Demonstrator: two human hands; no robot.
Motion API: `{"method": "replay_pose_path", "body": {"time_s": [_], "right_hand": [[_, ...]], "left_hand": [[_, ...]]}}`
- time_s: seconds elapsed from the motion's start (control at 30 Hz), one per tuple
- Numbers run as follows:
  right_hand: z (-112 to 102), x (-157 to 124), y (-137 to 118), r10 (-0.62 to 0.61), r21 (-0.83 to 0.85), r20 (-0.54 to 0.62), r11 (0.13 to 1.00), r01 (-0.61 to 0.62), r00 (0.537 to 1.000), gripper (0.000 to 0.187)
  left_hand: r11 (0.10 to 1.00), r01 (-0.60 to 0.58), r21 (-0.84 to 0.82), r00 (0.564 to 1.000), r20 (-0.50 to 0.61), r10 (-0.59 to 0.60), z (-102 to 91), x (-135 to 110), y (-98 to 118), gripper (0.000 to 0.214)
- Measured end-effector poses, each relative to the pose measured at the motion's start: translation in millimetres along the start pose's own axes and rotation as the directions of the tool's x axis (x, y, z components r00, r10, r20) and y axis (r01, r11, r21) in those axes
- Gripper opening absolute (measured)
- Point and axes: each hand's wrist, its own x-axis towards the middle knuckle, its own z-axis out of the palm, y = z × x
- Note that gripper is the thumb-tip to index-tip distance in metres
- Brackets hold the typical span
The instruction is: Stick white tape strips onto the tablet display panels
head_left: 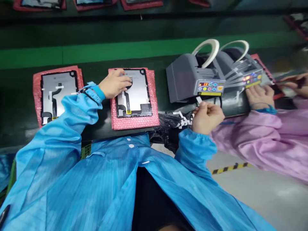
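Observation:
My left hand (115, 84) reaches over a tablet screen panel (138, 86), which lies back side up on pink bubble wrap (134, 123). Its bent fingers are at the upper end of a black flex cable (127, 100) on the panel; the thumb is hidden. Just in front of the grey tape dispenser (183, 77), my right hand (208, 117) pinches a short strip of white tape (199, 100) between thumb and index finger. A second screen panel (66, 81) with a similar cable and white tape pieces lies to the left, partly behind my left sleeve.
Another tape dispenser (240, 67) stands to the right, where a co-worker's hand (261, 96) with a pink sleeve is close. Black plastic (168, 123) with white tape scraps hangs at the table edge. More wrapped panels (141, 4) lie along the far side.

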Motion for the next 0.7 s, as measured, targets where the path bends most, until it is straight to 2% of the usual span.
{"method": "replay_pose_path", "body": {"time_s": [0.07,0.13,0.2,0.3,0.37,0.4,0.43,0.5,0.7], "right_hand": [[1.9,-5.8,-6.5,-0.082,-0.01,0.183,0.996,0.085,0.98,0.019],[19.9,-8.6,-16.9,-0.151,0.019,0.408,0.987,0.157,0.9,0.022],[54.4,-6.9,-28.1,-0.217,0.041,0.609,0.969,0.242,0.763,0.025],[120.1,0.4,-39.2,-0.237,0.026,0.797,0.932,0.36,0.556,0.023],[157.7,4.1,-41.6,-0.188,-0.007,0.871,0.919,0.395,0.454,0.02],[171.8,4.8,-41.9,-0.164,-0.025,0.893,0.911,0.411,0.419,0.018],[182.3,4.9,-42.1,-0.143,-0.044,0.908,0.902,0.429,0.394,0.016],[193.9,3.5,-43.1,-0.104,-0.093,0.922,0.875,0.475,0.373,0.015],[195.8,-2.4,-53.0,-0.049,-0.225,0.919,0.749,0.624,0.391,0.015]], "left_hand": [[0.999,-0.015,-0.045,0.998,0.065,0.018,9.9,5.4,-10.0,0.045],[0.993,-0.018,-0.117,0.997,0.068,0.026,19.6,6.8,-18.5,0.048],[0.985,-0.031,-0.168,0.998,0.047,0.04,27.6,5.9,-24.5,0.053],[0.984,-0.056,-0.169,0.997,0.046,0.065,34.3,2.9,-28.0,0.058],[0.987,-0.067,-0.147,0.995,0.064,0.077,35.9,1.1,-27.9,0.06],[0.988,-0.068,-0.138,0.995,0.069,0.078,36.3,0.5,-27.6,0.061],[0.989,-0.068,-0.13,0.994,0.071,0.078,36.6,0.1,-27.4,0.062],[0.991,-0.068,-0.119,0.994,0.073,0.077,37.6,-0.3,-27.2,0.064],[0.992,-0.07,-0.106,0.996,0.042,0.074,40.6,0.0,-26.8,0.064]]}}
